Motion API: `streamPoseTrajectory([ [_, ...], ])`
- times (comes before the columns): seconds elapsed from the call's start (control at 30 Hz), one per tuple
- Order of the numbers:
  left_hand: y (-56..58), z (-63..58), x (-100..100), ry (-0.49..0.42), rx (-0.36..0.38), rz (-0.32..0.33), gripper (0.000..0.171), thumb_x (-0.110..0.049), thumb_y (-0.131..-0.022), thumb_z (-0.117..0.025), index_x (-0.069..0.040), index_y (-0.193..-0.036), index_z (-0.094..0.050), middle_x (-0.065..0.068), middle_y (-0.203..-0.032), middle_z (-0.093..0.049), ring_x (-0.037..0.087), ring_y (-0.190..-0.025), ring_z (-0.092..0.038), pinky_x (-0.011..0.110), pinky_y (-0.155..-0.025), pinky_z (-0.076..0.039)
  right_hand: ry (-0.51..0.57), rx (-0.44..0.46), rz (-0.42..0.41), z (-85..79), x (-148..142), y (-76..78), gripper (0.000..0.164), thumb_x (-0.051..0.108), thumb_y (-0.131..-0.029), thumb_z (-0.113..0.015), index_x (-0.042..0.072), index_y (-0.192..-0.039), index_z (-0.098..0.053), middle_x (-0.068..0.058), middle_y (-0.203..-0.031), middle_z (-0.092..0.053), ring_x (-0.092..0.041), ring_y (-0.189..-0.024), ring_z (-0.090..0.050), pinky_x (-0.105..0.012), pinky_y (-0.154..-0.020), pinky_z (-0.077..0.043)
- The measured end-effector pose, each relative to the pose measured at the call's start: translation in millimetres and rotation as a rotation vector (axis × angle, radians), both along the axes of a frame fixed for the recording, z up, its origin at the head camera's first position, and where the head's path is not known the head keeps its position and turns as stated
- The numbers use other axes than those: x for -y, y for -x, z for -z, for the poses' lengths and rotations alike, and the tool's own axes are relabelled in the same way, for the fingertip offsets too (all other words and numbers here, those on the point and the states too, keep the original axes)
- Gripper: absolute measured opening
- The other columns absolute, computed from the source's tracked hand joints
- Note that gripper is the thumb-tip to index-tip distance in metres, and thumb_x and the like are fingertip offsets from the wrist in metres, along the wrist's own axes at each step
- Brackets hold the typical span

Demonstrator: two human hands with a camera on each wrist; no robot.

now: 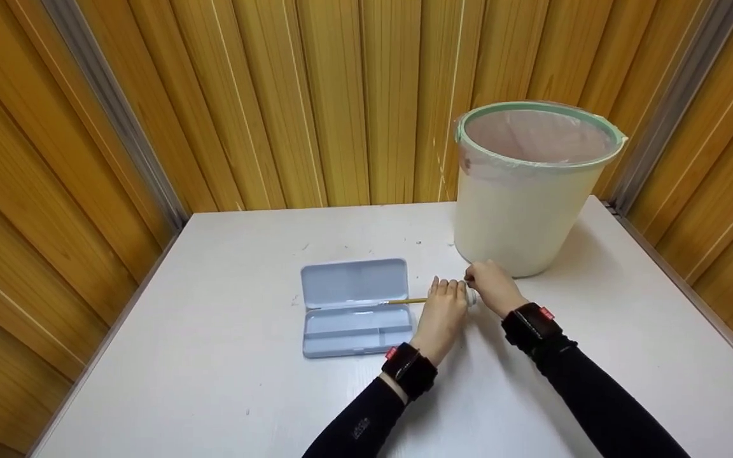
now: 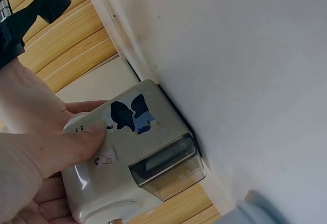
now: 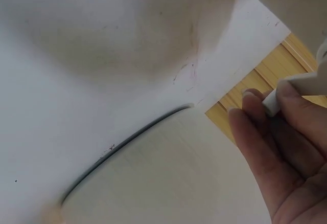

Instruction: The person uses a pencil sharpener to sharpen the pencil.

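Observation:
My left hand (image 1: 443,318) grips a crank pencil sharpener (image 2: 120,144), its thumb lying across the pale body with dark printed figures. A clear shavings drawer (image 2: 168,165) shows on the sharpener's side. From the sharpener's left end a yellowish pencil (image 1: 410,300) sticks out over the hinge of an open light-blue pencil case (image 1: 354,283). At the other end, my right hand (image 1: 495,289) pinches the white crank handle (image 3: 272,103) between thumb and fingers. In the head view the left hand hides most of the sharpener.
A tall cream bin (image 1: 513,216) with a green rim and a plastic liner stands just behind the right hand. Small dark specks (image 1: 418,242) dot the white table (image 1: 214,331). Wood-patterned walls (image 1: 335,102) enclose the table's back and sides.

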State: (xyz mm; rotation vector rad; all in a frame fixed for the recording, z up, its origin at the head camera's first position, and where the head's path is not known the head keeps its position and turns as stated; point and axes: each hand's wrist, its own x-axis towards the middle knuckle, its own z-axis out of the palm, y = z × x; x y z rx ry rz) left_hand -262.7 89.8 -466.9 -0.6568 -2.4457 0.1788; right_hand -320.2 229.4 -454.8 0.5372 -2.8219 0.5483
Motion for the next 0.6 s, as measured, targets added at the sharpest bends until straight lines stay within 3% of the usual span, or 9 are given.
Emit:
streamPoseTrajectory([
  [0.2,3.9,0.5,1.1,-0.021,-0.024,0.011,0.030,-0.016,-0.089,-0.060,-0.010,-0.117,-0.070,0.000,-0.109,-0.073,0.014,-0.102,-0.067,0.031,-0.102,-0.050,0.018,0.029,-0.025,1.4,-1.3,3.3,0.007,-0.007,-0.081,-0.066,-0.005,-0.079,-0.072,-0.018,-0.078,-0.072,-0.033,-0.072,-0.067,-0.045,-0.071,-0.056],
  [0.4,3.5,1.5,1.2,-0.025,-0.052,0.015,0.029,-0.015,-0.088,-0.062,-0.009,-0.115,-0.069,0.000,-0.105,-0.073,0.014,-0.099,-0.068,0.030,-0.100,-0.051,0.052,0.143,-0.047,-1.5,-5.2,5.1,0.016,-0.010,-0.082,-0.057,-0.006,-0.078,-0.072,-0.011,-0.064,-0.065,-0.016,-0.053,-0.054,-0.028,-0.053,-0.048],
  [0.6,3.3,4.3,-1.8,-0.022,-0.096,0.003,0.023,-0.014,-0.088,-0.060,-0.011,-0.109,-0.068,-0.001,-0.099,-0.071,0.012,-0.093,-0.068,0.028,-0.097,-0.052,-0.029,0.185,-0.114,-3.4,-9.1,7.5,0.019,-0.017,-0.070,-0.055,-0.003,-0.065,-0.067,-0.002,-0.052,-0.054,-0.007,-0.047,-0.043,-0.018,-0.045,-0.037],
])
